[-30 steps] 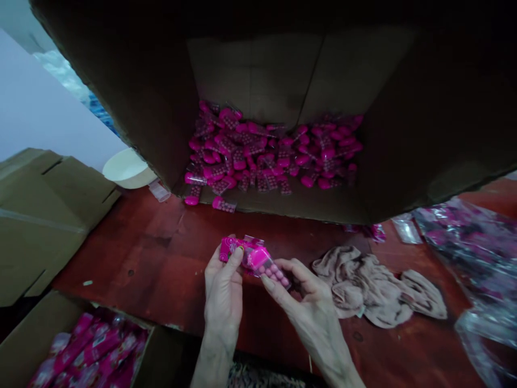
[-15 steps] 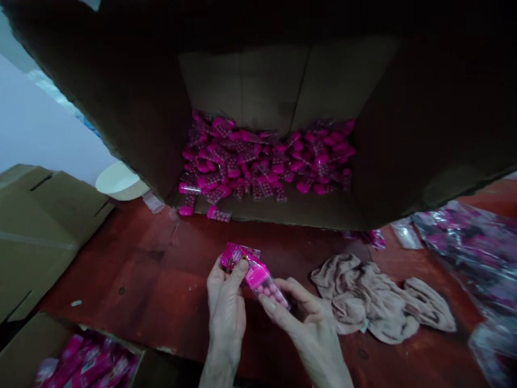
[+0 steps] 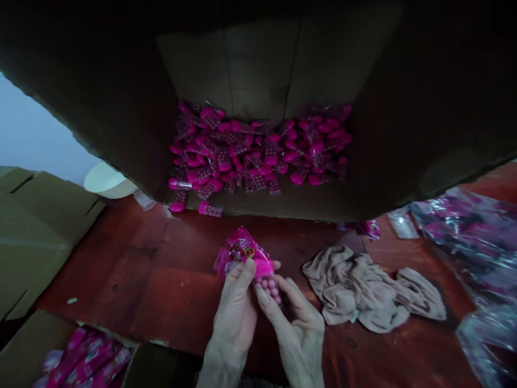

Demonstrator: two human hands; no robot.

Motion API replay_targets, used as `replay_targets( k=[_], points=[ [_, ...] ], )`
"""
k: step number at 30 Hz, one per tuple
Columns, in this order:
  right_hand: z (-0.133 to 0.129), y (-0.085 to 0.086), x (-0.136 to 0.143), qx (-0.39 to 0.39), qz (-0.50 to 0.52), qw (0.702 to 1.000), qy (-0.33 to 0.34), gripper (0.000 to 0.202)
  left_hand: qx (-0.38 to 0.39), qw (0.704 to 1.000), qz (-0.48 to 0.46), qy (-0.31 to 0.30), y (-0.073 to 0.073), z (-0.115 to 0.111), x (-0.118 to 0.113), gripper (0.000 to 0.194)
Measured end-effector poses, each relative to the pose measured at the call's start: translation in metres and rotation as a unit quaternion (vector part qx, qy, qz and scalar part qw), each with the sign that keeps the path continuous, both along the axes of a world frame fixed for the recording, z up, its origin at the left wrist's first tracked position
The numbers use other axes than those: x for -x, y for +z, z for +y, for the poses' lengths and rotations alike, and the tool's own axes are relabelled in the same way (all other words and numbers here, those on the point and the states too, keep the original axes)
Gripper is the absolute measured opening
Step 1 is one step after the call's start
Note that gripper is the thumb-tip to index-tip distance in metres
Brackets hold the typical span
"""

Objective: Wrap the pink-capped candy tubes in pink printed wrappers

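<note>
My left hand (image 3: 234, 315) pinches a printed pink plastic bag (image 3: 245, 238) between thumb and fingers, at the neck of a small clear candy container (image 3: 269, 288). The container has a bright pink cap and round pink balls inside. My right hand (image 3: 299, 328) is closed around the container's lower end, thumb on the front. The bag's printed part spreads out above my left thumb, and the cap lies against it; whether the cap is inside the bag I cannot tell. Behind the hands, a big cardboard box (image 3: 283, 207) on its side holds many similar pink-capped containers (image 3: 258, 156).
A crumpled beige cloth (image 3: 371, 291) lies right of my hands on the red table (image 3: 133, 275). Clear bags of pink items (image 3: 476, 237) lie at the right edge. A smaller box (image 3: 36, 345) with pink packets stands lower left, near a white bowl (image 3: 109, 180).
My hands have come closer together, and the container is turned more upright. The printed bag now fans out above the cap. The view has shifted slightly.
</note>
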State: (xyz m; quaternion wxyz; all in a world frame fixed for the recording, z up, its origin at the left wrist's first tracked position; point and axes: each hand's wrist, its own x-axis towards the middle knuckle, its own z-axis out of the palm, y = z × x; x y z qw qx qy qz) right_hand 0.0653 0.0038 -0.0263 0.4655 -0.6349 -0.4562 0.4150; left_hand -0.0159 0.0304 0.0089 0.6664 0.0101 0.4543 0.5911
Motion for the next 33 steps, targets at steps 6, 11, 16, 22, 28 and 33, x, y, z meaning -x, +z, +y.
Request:
replay_targets(
  k=[6, 11, 16, 22, 28, 33],
  points=[
    [0.001, 0.007, 0.001, -0.049, 0.050, 0.995, 0.067, 0.021, -0.029, 0.998, 0.020, -0.051, -0.002, 0.000, -0.002, 0.020],
    [0.002, 0.008, 0.003, -0.059, 0.017, 0.993, 0.101, 0.018, -0.003, 0.994, 0.101, -0.044, -0.005, 0.002, -0.001, 0.017],
    [0.000, 0.009, 0.003, -0.073, -0.017, 0.992, 0.101, 0.017, 0.013, 0.997, 0.059, -0.039, -0.004, 0.003, -0.002, 0.015],
    [0.000, 0.011, 0.001, -0.096, -0.028, 0.987, 0.126, 0.022, -0.007, 0.999, 0.041, -0.020, -0.001, 0.001, -0.007, 0.028],
    [0.000, 0.008, 0.003, -0.096, -0.036, 0.991, 0.086, 0.021, -0.073, 0.988, 0.099, -0.094, -0.002, -0.003, -0.005, 0.016],
    [0.004, 0.022, -0.018, -0.088, -0.069, 0.978, 0.174, 0.023, -0.083, 0.986, 0.108, -0.099, -0.007, -0.009, 0.007, 0.021]
  ],
)
